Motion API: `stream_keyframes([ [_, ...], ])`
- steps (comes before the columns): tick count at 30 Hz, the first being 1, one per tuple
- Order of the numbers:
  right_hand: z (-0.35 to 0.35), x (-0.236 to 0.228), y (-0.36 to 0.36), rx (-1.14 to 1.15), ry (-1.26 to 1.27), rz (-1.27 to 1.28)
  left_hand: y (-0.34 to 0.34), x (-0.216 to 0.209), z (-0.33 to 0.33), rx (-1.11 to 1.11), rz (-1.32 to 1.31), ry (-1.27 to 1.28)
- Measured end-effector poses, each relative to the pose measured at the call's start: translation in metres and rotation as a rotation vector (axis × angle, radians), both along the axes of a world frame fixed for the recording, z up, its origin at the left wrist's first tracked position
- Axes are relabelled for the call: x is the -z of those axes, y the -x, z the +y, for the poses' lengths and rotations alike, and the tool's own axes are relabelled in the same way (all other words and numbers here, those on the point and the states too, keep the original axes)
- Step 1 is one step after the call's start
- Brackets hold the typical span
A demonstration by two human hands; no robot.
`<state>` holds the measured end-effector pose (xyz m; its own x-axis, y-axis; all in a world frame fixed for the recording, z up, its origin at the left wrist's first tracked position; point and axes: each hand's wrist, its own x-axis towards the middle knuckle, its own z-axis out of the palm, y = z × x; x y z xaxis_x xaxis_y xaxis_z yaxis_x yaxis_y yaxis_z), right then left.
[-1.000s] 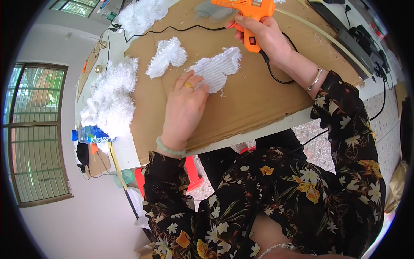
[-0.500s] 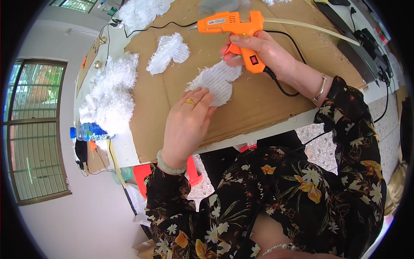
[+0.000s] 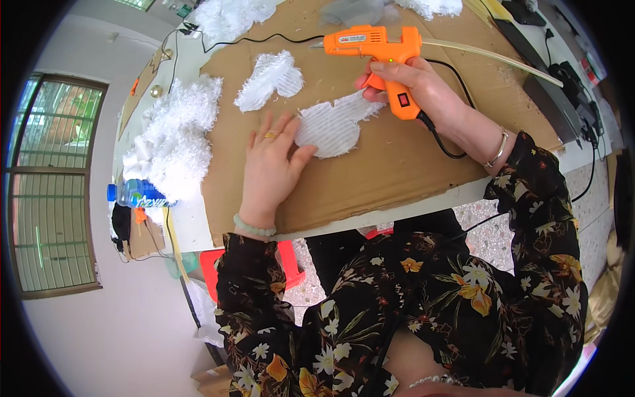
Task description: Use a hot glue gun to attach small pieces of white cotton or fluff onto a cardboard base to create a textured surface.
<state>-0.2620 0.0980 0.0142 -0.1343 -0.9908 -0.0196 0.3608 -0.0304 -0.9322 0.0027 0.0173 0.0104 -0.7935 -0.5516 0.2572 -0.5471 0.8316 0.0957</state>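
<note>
My right hand point(image 3: 417, 83) grips an orange hot glue gun point(image 3: 383, 53) by its handle, nozzle pointing left, a clear glue stick sticking out of its back to the right. Just below the gun lies a flat white fluffy fabric piece point(image 3: 334, 122) on a brown cardboard sheet point(image 3: 397, 159). My left hand point(image 3: 271, 165) rests flat on the cardboard, fingers spread, its fingertips and thumb touching the left edge of that piece. A second white fluffy piece point(image 3: 271, 78) lies farther back on the cardboard.
A heap of white fluffy material point(image 3: 175, 135) sits at the cardboard's left edge, more of it point(image 3: 231, 13) at the back. A blue-labelled plastic bottle point(image 3: 135, 194) lies at the table's left. The gun's black cord point(image 3: 443, 142) runs right. Dark devices point(image 3: 549, 92) lie at the right.
My right hand has brought the glue gun down and left, over the white piece. My left hand has slid along the piece to its left edge.
</note>
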Motion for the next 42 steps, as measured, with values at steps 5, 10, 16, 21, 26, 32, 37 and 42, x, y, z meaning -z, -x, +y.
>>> stream_keyframes([
  [5, -0.004, 0.004, 0.006, 0.033, -0.027, 0.012, 0.033, -0.015, 0.013, 0.131, 0.283, -0.13],
  [10, -0.003, -0.002, 0.002, 0.048, -0.017, -0.051, 0.072, -0.005, 0.018, 0.304, 0.177, -0.198],
  [16, -0.007, 0.003, 0.014, 0.196, 0.037, -0.043, 0.077, 0.013, 0.014, 0.342, -0.014, -0.039],
  [21, -0.017, -0.014, 0.039, 0.417, 0.149, -0.133, 0.073, 0.009, 0.015, 0.346, -0.06, -0.03],
  [26, -0.017, -0.006, 0.066, 0.641, 0.126, -0.16, 0.081, -0.005, -0.009, 0.369, 0.08, -0.259],
  [32, -0.002, 0.021, 0.072, 0.491, -0.042, 0.002, 0.122, -0.065, -0.079, 0.15, 0.392, -0.208],
  [37, -0.006, 0.028, 0.066, 0.451, -0.046, -0.02, 0.152, -0.031, -0.133, -0.057, 0.391, -0.211],
  [42, -0.01, 0.034, 0.066, 0.402, -0.083, -0.053, 0.175, 0.004, -0.132, 0.02, 0.261, -0.08],
])
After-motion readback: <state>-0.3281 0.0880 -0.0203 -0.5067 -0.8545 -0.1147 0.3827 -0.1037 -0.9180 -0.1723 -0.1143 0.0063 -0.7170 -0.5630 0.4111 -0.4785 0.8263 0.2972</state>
